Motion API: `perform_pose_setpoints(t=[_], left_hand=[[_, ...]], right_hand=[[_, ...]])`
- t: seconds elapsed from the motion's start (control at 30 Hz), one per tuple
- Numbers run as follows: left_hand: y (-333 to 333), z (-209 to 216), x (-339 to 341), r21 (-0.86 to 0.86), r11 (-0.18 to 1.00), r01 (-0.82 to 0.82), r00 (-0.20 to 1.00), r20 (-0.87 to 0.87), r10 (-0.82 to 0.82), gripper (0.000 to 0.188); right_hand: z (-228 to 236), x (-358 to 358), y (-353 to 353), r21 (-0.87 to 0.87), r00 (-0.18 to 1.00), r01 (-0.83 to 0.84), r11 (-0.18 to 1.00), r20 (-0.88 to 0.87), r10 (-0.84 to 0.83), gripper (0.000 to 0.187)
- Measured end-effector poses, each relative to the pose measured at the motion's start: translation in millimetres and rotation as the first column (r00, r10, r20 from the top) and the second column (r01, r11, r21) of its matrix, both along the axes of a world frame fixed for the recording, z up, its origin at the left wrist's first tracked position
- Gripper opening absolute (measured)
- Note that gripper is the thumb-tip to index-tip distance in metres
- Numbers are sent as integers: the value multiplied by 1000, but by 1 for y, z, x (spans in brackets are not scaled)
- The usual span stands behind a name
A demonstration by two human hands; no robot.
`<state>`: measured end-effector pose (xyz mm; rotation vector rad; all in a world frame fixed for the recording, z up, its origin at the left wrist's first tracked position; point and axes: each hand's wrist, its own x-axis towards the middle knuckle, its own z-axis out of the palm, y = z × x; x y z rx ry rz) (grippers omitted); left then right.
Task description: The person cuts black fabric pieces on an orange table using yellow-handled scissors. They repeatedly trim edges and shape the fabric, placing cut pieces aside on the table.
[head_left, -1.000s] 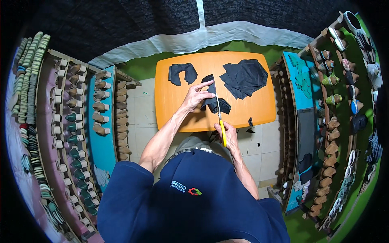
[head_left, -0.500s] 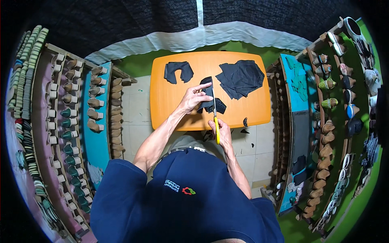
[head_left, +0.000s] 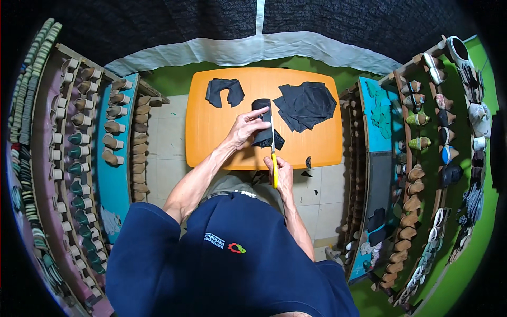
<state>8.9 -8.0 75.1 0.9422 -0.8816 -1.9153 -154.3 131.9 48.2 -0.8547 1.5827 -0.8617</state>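
My left hand (head_left: 245, 129) grips a black piece of sheet material (head_left: 261, 103) above the near middle of the table, with its fingers stretched across the piece. In my right hand (head_left: 281, 173) is a pair of scissors with yellow handles (head_left: 274, 165), their blades pointing away from me. The blades lie along the right edge of the held piece, close to my left fingertips. Whether they are parted is too small to tell. Just under the work, a black patterned scrap (head_left: 278, 141) shows beside the blades.
On the orange table (head_left: 211, 142) lie a pile of black pieces (head_left: 307, 105) at right and U-shaped black pieces (head_left: 215, 95) at far left. A small scrap (head_left: 308, 161) sits at the near edge. Racks of shoe lasts (head_left: 113, 127) and shoes (head_left: 420, 142) stand on both sides.
The whole view has shifted slightly, so the table and racks appear farther left. Both hands keep nearly the same pose, with the scissors still at the black piece's edge.
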Motion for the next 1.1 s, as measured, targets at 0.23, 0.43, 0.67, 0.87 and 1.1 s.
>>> perform_pose_setpoints(t=[0.23,0.43,0.67,0.87,1.1], left_hand=[[5,-12,-2,-40,999,7,1000,27,-6,55],[10,-12,-8,-31,999,-13,999,47,14,60],[11,-18,-7,-37,999,-5,1000,5,5,59],[11,-22,-5,-62,998,24,1000,4,-23,57],[12,-15,-3,-52,999,11,1000,25,-10,62]], right_hand=[[-5,0,-5,-7,998,-58,998,8,58,54],[-19,-4,-10,-71,993,-99,993,-75,94,46],[-17,-6,-13,-41,994,-97,994,-57,94,47],[-16,-5,-14,-56,993,-65,996,-102,59,47],[-2,-1,-14,12,999,-14,1000,-36,14,57]])
